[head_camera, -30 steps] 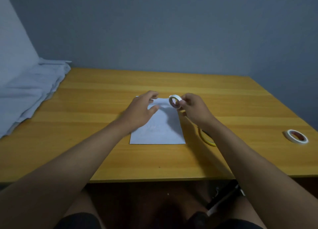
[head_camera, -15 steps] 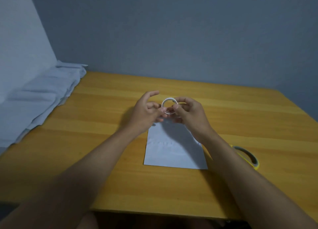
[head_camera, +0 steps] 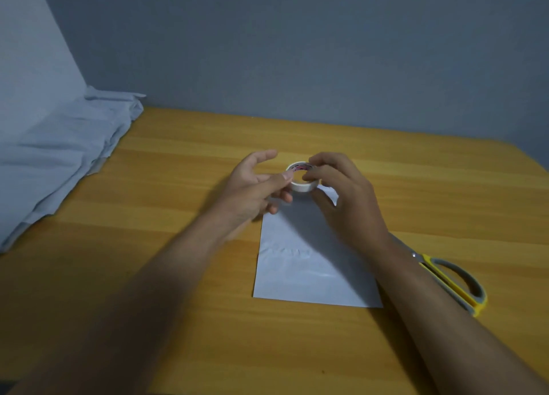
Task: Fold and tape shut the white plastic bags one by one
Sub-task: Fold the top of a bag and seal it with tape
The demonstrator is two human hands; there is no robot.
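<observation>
A: Counts?

B: One flat white plastic bag (head_camera: 315, 264) lying mid wooden worktop (head_camera: 178, 276). One small white tape roll (head_camera: 302, 178), held above the bag's far end. One pair of yellow-and-grey handled scissors (head_camera: 454, 281) on the worktop, just right of the bag, partly under the right forearm. One heap of pale blue cloth (head_camera: 59, 157) at the far left edge.

A: Fingers?

B: Right hand (head_camera: 341, 192): fingers curled, gripping the roll's right side. Left hand (head_camera: 255, 183): thumb tip pinching at the roll's left rim, index finger stretched out, other fingers loosely bent underneath.
</observation>
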